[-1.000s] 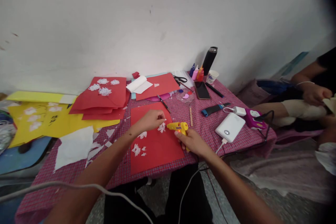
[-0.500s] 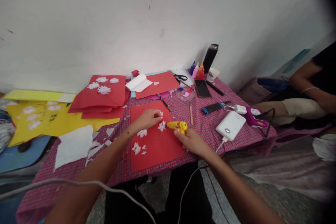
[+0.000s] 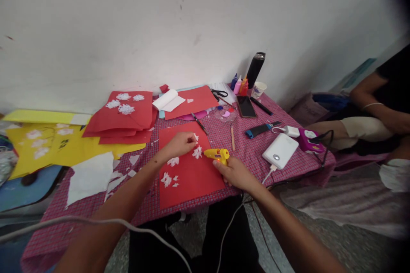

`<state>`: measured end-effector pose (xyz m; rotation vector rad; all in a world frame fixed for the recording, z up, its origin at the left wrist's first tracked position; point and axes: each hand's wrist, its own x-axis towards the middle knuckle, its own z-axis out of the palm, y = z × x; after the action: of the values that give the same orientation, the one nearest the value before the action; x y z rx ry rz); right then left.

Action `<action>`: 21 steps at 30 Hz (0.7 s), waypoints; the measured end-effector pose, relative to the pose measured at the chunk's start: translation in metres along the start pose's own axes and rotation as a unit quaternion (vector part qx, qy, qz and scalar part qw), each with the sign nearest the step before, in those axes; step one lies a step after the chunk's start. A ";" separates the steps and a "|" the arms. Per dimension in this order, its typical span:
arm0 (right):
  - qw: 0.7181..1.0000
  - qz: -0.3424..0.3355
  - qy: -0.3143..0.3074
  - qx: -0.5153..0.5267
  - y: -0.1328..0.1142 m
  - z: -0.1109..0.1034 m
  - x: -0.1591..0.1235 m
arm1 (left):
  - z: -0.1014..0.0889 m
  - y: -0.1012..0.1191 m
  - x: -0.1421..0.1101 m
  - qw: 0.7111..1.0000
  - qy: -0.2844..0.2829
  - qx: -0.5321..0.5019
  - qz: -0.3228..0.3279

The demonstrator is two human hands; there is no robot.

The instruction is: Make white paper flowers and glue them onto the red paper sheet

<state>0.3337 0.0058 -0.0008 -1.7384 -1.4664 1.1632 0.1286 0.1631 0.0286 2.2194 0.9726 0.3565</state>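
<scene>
My right hand [image 3: 235, 172] is wrapped round a yellow glue gun [image 3: 217, 154], whose nozzle points left, close beside a white paper flower [image 3: 197, 152]. Over the upper part of a red paper sheet [image 3: 195, 187], my left hand [image 3: 182, 143] is closed in a pinch at a small white paper piece [image 3: 196, 137]; its fingertips are partly hidden. Another white flower [image 3: 173, 161] lies below that hand. Lower on the sheet sits a third flower [image 3: 166, 179], with small torn bits [image 3: 175, 178] next to it.
Red sheets with flowers [image 3: 137, 115] are stacked at the left, near torn white paper [image 3: 89, 179]. Behind lie a palette [image 3: 221, 114], scissors [image 3: 219, 93] and a phone [image 3: 246, 106]. A cabled power bank [image 3: 280, 151] is at the right. A person [image 3: 371, 102] sits there.
Both hands and the glue gun hold almost the same place over the red sheet. The whole view has shifted very slightly.
</scene>
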 end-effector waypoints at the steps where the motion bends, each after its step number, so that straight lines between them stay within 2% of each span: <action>1: 1.000 0.003 -0.002 0.003 0.000 0.000 0.000 | 0.000 0.001 0.000 1.000 0.001 0.000 0.001; 7: 0.997 0.044 -0.035 0.050 0.000 -0.001 -0.004 | 0.000 0.005 0.003 1.000 0.001 -0.020 -0.008; 13: 0.992 0.049 -0.022 0.118 0.005 -0.005 -0.010 | 0.001 0.007 0.008 0.999 -0.018 -0.032 0.011; 16: 0.988 0.041 -0.025 0.145 0.007 -0.006 -0.016 | -0.002 0.013 0.012 0.999 -0.036 -0.013 0.026; 21: 0.991 0.032 -0.029 0.127 0.008 -0.005 -0.031 | -0.008 0.026 0.022 0.994 -0.081 0.049 0.058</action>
<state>0.3416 -0.0254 0.0026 -1.5978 -1.2401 1.3799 0.1538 0.1704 0.0517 2.3597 0.7910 0.1792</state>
